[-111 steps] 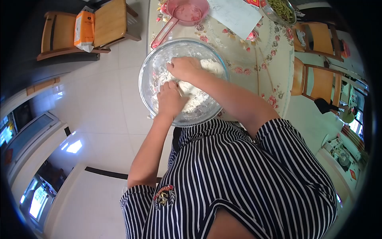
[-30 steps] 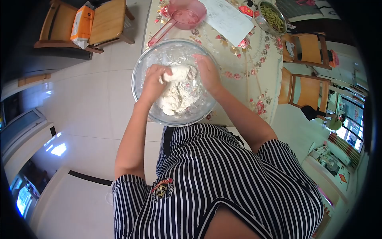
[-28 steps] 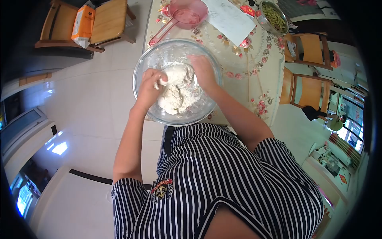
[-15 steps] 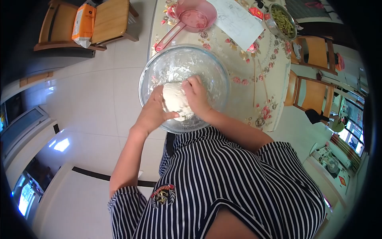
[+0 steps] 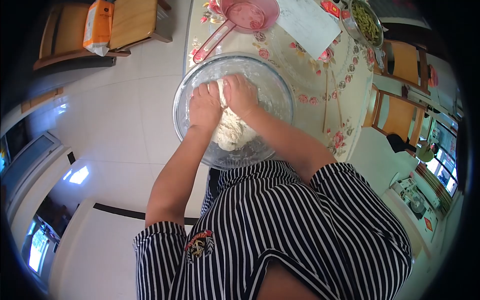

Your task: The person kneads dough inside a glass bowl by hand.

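Observation:
A pale, rough lump of dough (image 5: pixel 231 132) lies in a large clear glass bowl (image 5: pixel 280 100). My left hand (image 5: pixel 205 106) presses on its far left part, fingers curled over the far edge. Close beside it, my right hand (image 5: pixel 240 95) grips the far right part in the same way. A strip of dough shows between the two hands, and the rest bulges towards me. My palms hide the dough beneath them. Smears of flour cling to the bowl's inner wall.
Beyond the bowl, a pink plastic dipper (image 5: pixel 250 17) stands on the flowered tablecloth (image 5: pixel 305 85). Paper (image 5: pixel 310 30), a metal bowl of green food (image 5: pixel 367 25) and thin sticks (image 5: pixel 326 102) lie to the right. An orange packet (image 5: pixel 98 25) rests on a wooden chair (image 5: pixel 132 25) at left.
Both hands have moved from the sides of the dough to its far part and now press down there. The dough has gone from a rounded lump to a longer, rougher shape. The view has shifted slightly.

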The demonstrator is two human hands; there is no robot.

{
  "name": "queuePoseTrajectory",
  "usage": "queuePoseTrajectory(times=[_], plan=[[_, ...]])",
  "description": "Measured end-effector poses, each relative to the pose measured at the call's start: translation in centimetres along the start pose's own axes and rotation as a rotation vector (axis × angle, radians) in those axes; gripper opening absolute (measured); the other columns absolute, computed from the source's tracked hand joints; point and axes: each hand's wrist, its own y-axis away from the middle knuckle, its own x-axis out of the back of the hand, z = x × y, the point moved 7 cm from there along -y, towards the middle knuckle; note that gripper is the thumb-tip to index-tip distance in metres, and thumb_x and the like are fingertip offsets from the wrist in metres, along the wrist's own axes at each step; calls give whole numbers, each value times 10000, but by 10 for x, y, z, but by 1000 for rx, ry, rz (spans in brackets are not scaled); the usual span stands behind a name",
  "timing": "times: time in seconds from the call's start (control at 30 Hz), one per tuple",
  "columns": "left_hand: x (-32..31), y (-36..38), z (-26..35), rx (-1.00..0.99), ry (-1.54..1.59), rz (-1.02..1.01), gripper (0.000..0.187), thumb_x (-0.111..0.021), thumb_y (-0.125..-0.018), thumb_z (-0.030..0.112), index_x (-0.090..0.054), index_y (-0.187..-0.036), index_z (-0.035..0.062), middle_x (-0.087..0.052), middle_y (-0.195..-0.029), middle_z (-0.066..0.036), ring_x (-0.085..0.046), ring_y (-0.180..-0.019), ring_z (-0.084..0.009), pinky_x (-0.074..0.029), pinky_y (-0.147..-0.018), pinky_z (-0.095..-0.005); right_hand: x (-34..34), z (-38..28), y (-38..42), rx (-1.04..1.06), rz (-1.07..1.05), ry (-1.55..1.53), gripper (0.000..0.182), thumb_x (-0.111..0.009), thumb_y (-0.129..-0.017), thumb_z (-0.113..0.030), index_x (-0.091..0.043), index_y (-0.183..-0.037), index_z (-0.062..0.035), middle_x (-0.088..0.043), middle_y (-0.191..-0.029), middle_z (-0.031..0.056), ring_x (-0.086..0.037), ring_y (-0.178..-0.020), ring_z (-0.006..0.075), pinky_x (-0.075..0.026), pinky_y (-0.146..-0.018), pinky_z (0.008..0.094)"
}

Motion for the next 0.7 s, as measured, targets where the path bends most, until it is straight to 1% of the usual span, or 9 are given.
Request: queuePoseTrajectory(times=[0.13, 0.2, 0.3, 0.33, 0.37, 0.4, 0.47, 0.53, 0.7], plan=[[21, -3, 5, 84, 83, -46, 720, -841, -803, 248, -459, -1369, 20, -566, -1183, -203, -569, -1168, -396, -508, -964, -502, 0, 1, -20, -93, -152, 90, 236, -584, -987, -321, -654, -1063, -108, -707, -1004, 139, -688, -915, 359, -561, -804, 473], [38, 10, 11, 159, 352, 116, 811, -887, -780, 279, -439, -1399, 6, -558, -1230, -219, -560, -1181, -426, -500, -985, -501, 6, 11, -24, -355, -207, -264, 332, -546, -1017, -406, -680, -1028, -103, -722, -1056, 148, -700, -920, 357, -557, -805, 459], [53, 56, 35, -7, 441, 234, 844, -903, -754, 211, -439, -1430, 7, -525, -1342, -239, -507, -1289, -420, -457, -1083, -458, 40, 5, -23, -678, -298, -728, 387, -523, -1030, -418, -709, -1124, -91, -694, -1068, 155, -672, -973, 355, -525, -881, 439], [62, 68, 47, -141, 471, 285, 866, -911, -747, 201, -435, -1444, 8, -510, -1391, -248, -485, -1341, -406, -436, -1122, -434, 36, 10, -17, -673, -292, -723, 387, -523, -1030, -418, -709, -1124, -91, -694, -1068, 155, -672, -973, 355, -525, -881, 439], [68, 77, 46, -150, 473, 289, 866, -911, -747, 201, -435, -1444, 8, -510, -1391, -248, -485, -1341, -406, -436, -1122, -434, 25, 13, -8, -545, -413, -312, 425, -504, -1035, -442, -716, -1173, -101, -688, -1135, 155, -654, -1039, 349, -500, -936, 440], [67, 81, 40, -62, 653, 95, 879, -906, -745, 184, -427, -1460, 8, -490, -1423, -230, -452, -1377, -397, -421, -1139, -439, 19, 13, -1, -406, -519, 100, 466, -486, -1040, -466, -724, -1222, -110, -682, -1201, 155, -636, -1104, 342, -476, -990, 441], [64, 83, 29, 32, 826, -106, 891, -901, -743, 167, -420, -1477, 8, -470, -1455, -212, -420, -1414, -388, -406, -1156, -444, 37, -28, 25, -264, -523, 232, 461, -455, -1057, -416, -666, -1322, -103, -656, -1293, 145, -593, -1197, 334, -422, -1063, 482], [68, 79, 17, 41, 494, -110, 930, -893, -753, 176, -379, -1507, -1, -455, -1479, -195, -436, -1394, -375, -411, -1157, -448, 33, -63, 48, 224, -116, 244, 438, -468, -1047, -350, -632, -1344, -72, -664, -1260, 130, -591, -1196, 329, -401, -1078, 497], [8, 66, 18, -157, 217, 53, 711, -704, -879, 178, -391, -1500, 35, -468, -1449, -200, -453, -1333, -420, -390, -1163, -471, 35, -56, 55, 27, -180, 76, 375, -595, -940, -270, -664, -1264, -94, -665, -1199, 115, -600, -1148, 287, -410, -1039, 464]])
